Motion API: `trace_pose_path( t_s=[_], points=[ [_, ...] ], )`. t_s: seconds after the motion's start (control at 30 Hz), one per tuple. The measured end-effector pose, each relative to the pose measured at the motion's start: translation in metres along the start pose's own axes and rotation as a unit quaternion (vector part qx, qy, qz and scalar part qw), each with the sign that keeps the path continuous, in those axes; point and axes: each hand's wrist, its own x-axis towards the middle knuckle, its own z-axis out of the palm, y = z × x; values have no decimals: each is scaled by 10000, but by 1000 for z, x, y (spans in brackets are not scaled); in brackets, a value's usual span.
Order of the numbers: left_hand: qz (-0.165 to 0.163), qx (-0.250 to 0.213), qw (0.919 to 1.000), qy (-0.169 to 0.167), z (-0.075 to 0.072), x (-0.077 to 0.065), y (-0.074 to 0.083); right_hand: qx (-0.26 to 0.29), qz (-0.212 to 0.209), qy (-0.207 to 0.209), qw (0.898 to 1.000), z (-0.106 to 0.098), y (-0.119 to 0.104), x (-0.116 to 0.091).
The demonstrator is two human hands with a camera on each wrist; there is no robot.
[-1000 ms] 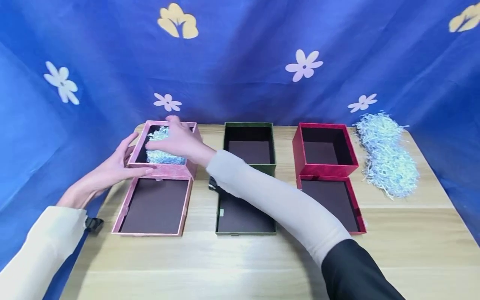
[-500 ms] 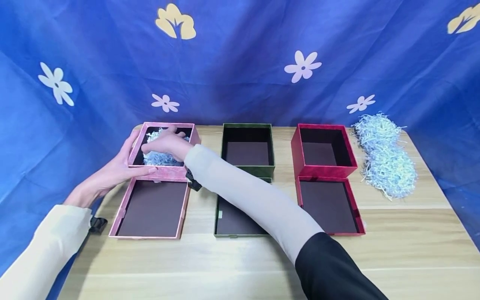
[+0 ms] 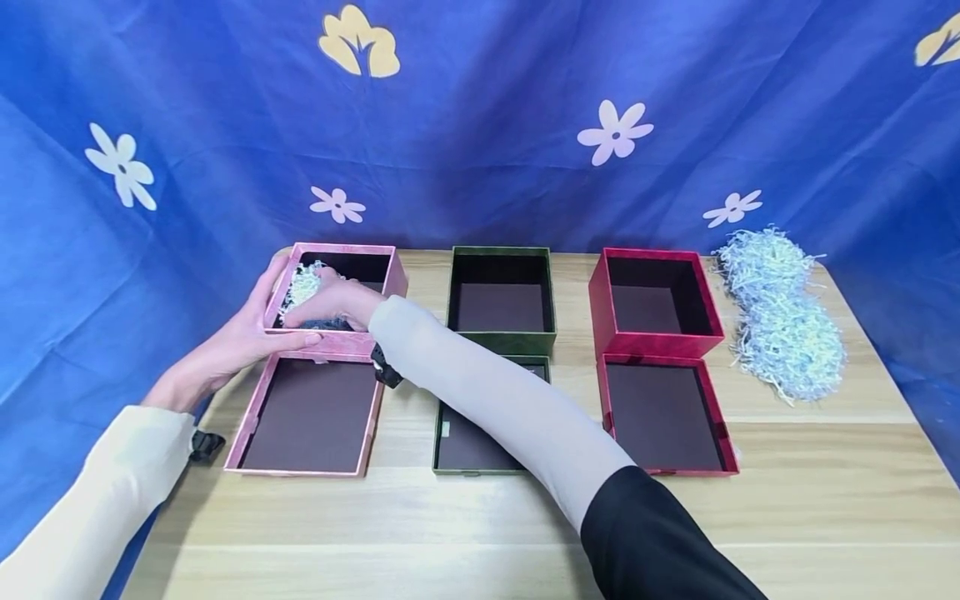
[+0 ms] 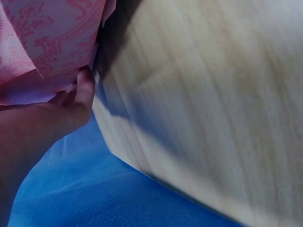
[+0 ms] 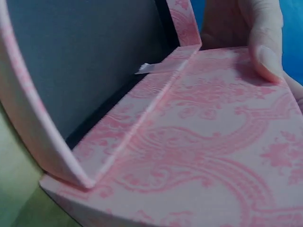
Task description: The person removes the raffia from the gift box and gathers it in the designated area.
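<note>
At the table's back left stands a pink gift box (image 3: 352, 342) with its lid laid open in front. My left hand (image 3: 225, 346) holds the box's left side, thumb across the front wall; the left wrist view shows fingers against the patterned side (image 4: 57, 42). My right hand (image 3: 333, 300) reaches down inside the box, touching pale blue shredded paper (image 3: 302, 286) bunched at the left. Its fingertips are partly hidden by the paper and the box. In the right wrist view, the left thumb (image 5: 267, 61) rests on the pink front wall (image 5: 203, 142).
A green box (image 3: 502, 340) with its lid opened forward stands mid-table, the right forearm crossing over that lid. Right of it is a red box (image 3: 660, 342), lid also opened forward. Two clumps of shredded paper (image 3: 787, 333) lie at far right. A blue curtain (image 3: 480, 125) hangs behind.
My right hand has lowered from above the pink box into it. The shredded paper inside sits further left, baring the dark back right interior. My left hand stays on the box.
</note>
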Motion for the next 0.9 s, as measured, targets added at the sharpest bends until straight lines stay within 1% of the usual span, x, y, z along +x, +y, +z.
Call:
trace_pose_path(
  t_s=[0.07,0.13,0.2,0.33,0.43,0.5,0.57,0.73,0.8,0.9],
  points=[
    [91,54,9999,5,0,1,-1,297,-145,-192,9993,1,3,3],
    [156,113,9998,14,1,1,-2,445,-327,-271,9981,2,5,4],
    [192,199,9996,27,2,1,-2,419,-465,-274,9977,3,7,6],
    [301,388,9988,53,2,3,-2,394,-728,-217,9963,2,9,3],
    [377,436,9983,42,1,5,-3,81,-882,-68,9960,2,10,0],
    [385,356,9986,4,0,6,-4,-142,-984,18,9950,1,9,-2],
    [343,137,9993,-84,-2,5,-6,-405,-1083,61,9933,0,9,-2],
    [313,-360,9984,-309,-6,0,-6,-663,-1381,-43,9882,-3,7,-4],
    [283,-369,9984,-336,-7,-1,-5,-661,-1434,-20,9875,-4,7,-6],
    [104,-346,9986,-376,-8,-1,-3,-679,-1458,106,9869,-8,5,-11]
  ],
)
